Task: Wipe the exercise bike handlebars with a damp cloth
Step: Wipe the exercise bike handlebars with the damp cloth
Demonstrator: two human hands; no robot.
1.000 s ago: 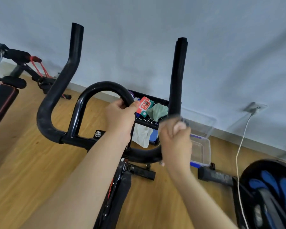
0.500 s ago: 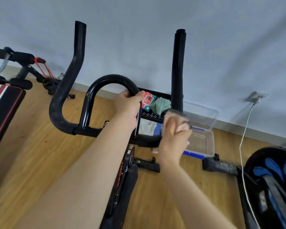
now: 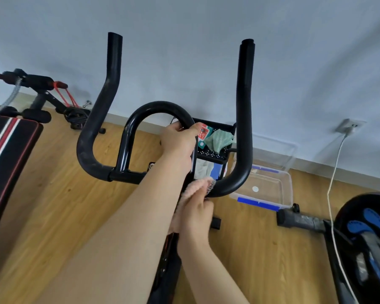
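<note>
Handlebars of black padded tubing (image 3: 244,119) carry two upright horns, one at each end of the crossbar, and one glossy black centre loop (image 3: 140,115) between them. Two bare hands are on the assembly. The left hand (image 3: 180,143) is wrapped closed around the right leg of the centre loop, thumb over the tube. The right hand (image 3: 195,213) is closed on one pink, fuzzy damp cloth (image 3: 203,185), pressing it against the crossbar at the base of the right horn's bend; the cloth bulges out above the fingers. Behind the handlebars, by the wall, one black perforated metal rack (image 3: 215,153) holds one crumpled green cloth (image 3: 219,140) and one red-and-teal packet (image 3: 203,133). One clear plastic tub with blue trim (image 3: 270,189) sits on the wooden floor (image 3: 59,205) to the right of the rack.
</note>
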